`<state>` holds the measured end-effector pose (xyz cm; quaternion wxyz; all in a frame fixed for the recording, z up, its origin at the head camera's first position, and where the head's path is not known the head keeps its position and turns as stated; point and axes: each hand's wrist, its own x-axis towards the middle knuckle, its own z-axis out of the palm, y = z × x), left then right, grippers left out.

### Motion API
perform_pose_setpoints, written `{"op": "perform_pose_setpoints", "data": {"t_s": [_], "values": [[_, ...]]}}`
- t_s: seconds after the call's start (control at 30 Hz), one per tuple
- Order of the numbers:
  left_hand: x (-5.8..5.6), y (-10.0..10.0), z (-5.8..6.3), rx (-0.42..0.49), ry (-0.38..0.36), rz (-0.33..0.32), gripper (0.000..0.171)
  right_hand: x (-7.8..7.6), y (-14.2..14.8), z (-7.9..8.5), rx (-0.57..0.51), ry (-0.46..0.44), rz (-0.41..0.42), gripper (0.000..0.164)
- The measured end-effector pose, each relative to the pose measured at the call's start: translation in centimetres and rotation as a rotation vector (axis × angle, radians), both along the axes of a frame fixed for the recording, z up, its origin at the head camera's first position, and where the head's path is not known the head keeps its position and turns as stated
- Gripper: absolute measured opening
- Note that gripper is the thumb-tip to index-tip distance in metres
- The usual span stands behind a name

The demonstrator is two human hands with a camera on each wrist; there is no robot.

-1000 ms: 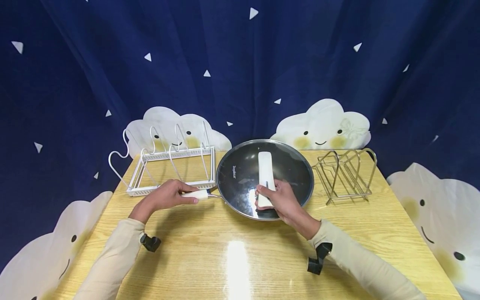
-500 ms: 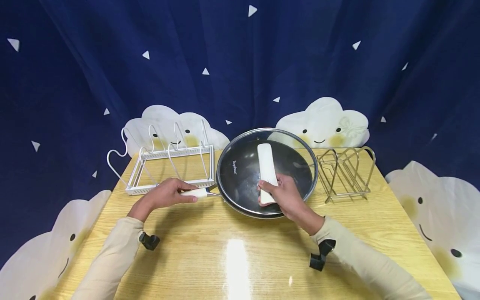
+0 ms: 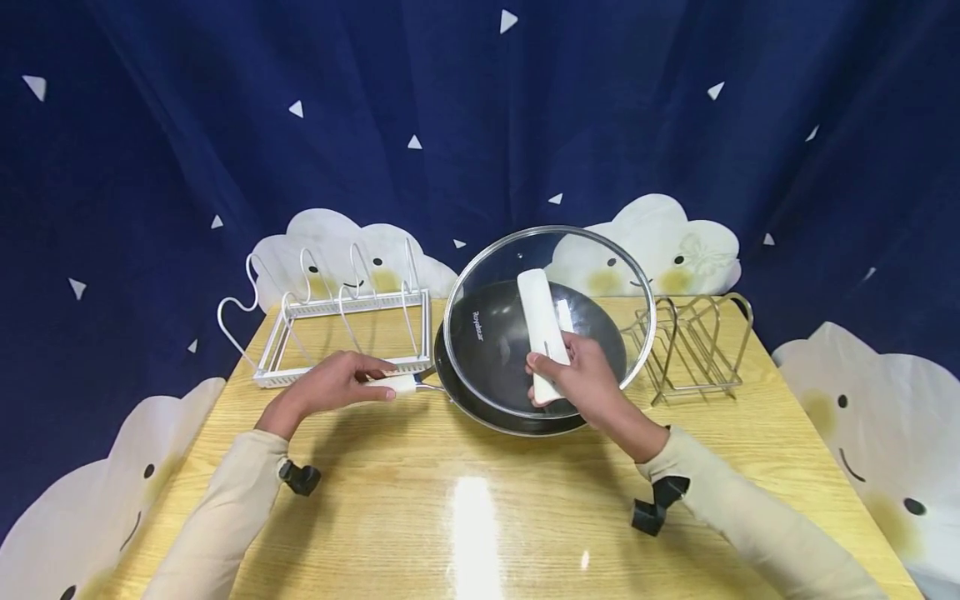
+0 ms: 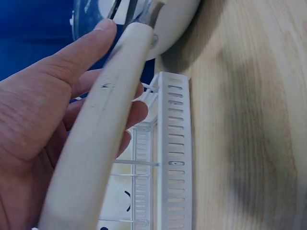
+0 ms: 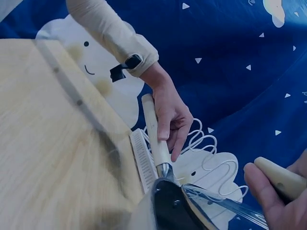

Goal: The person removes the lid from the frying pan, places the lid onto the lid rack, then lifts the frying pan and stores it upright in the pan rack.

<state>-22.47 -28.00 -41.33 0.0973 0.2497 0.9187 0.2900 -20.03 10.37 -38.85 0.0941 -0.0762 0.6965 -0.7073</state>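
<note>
My left hand (image 3: pixel 333 385) grips the cream handle (image 4: pixel 98 115) of a dark wok (image 3: pixel 517 426) in the middle of the table; its thumb lies along the handle. The left wrist view shows the wok's pale outer side. My right hand (image 3: pixel 583 377) holds the glass lid (image 3: pixel 498 257) by its long white handle (image 3: pixel 536 304). The lid is raised and tilted over the wok, its far edge higher, showing the dark interior through the glass. In the right wrist view, the lid's edge overlaps the wok's rim near the handle joint.
A white wire rack (image 3: pixel 270 382) stands left of the wok, just behind my left hand. To the right is a bronze metal rack (image 3: pixel 697 390), partly overlapped by the lid. A blue curtain (image 3: pixel 480 108) with clouds hangs behind the wooden table (image 3: pixel 390 500).
My right hand has raised the lid from the wok, shifting it slightly right and tilting its far edge up. My left hand has kept its grip on the wok's handle.
</note>
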Motion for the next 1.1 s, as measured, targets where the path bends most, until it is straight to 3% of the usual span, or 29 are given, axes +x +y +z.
{"op": "perform_pose_setpoints", "data": {"t_s": [0.17,0.47,0.83,1.1], "values": [[0.0,0.3,0.7,0.019,0.037,0.038,0.051,0.0,0.9,0.8,0.095,0.063,0.009,0.034],[0.4,2.9,1.8,0.117,0.181,0.063,0.037,0.0,2.5,2.1,0.233,0.159,-0.006,0.033],[-0.1,6.5,1.4,0.24,0.202,0.032,0.036,0.1,4.5,4.4,0.332,0.234,-0.033,0.032],[-0.8,9.6,1.4,0.273,0.195,-0.025,0.037,0.4,5.9,6.5,0.508,0.352,-0.078,0.03]]}}
